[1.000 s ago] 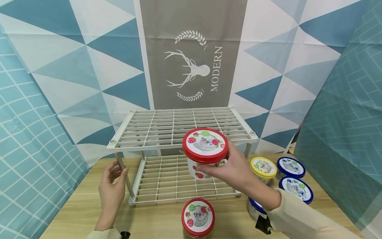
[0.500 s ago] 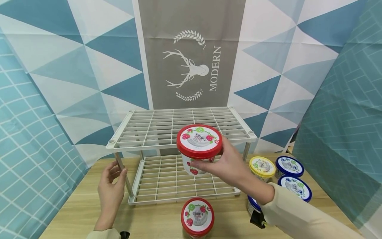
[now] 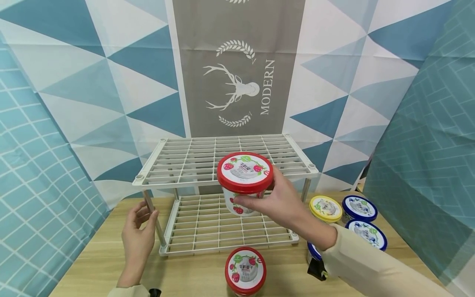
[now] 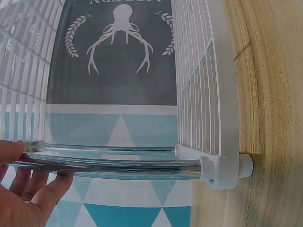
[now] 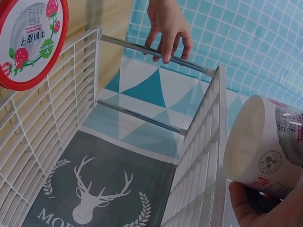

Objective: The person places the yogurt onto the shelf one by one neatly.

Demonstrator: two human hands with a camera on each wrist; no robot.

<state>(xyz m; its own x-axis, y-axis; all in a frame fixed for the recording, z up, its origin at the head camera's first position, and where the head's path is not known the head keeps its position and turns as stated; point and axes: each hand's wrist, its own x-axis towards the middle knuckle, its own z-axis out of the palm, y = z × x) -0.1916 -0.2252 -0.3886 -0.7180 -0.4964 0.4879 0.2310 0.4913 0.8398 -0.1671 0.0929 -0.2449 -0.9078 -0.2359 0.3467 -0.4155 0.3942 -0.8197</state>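
Observation:
My right hand (image 3: 276, 202) grips a white paper tub (image 3: 233, 202) with a red lid and strawberry print, held upright in front of the upper shelf's front edge. In the right wrist view the tub's pale bottom (image 5: 246, 139) shows beside the rack. My left hand (image 3: 139, 231) pinches the front left metal post (image 4: 118, 168) of a white two-tier wire rack (image 3: 226, 181), thumb on one side and fingertips on the other. A second red-lidded tub (image 3: 245, 270) stands on the table before the rack.
Right of the rack stand a yellow-lidded tub (image 3: 325, 208) and several blue-lidded tubs (image 3: 359, 207), one partly behind the right forearm. A patterned cloth backdrop (image 3: 237, 62) hangs behind the wooden table (image 3: 96, 264), with blue tiled sheets (image 3: 33, 177) at the sides.
The right hand has carried the red-lidded tub a little to the left and slightly up. My left hand keeps its hold on the post.

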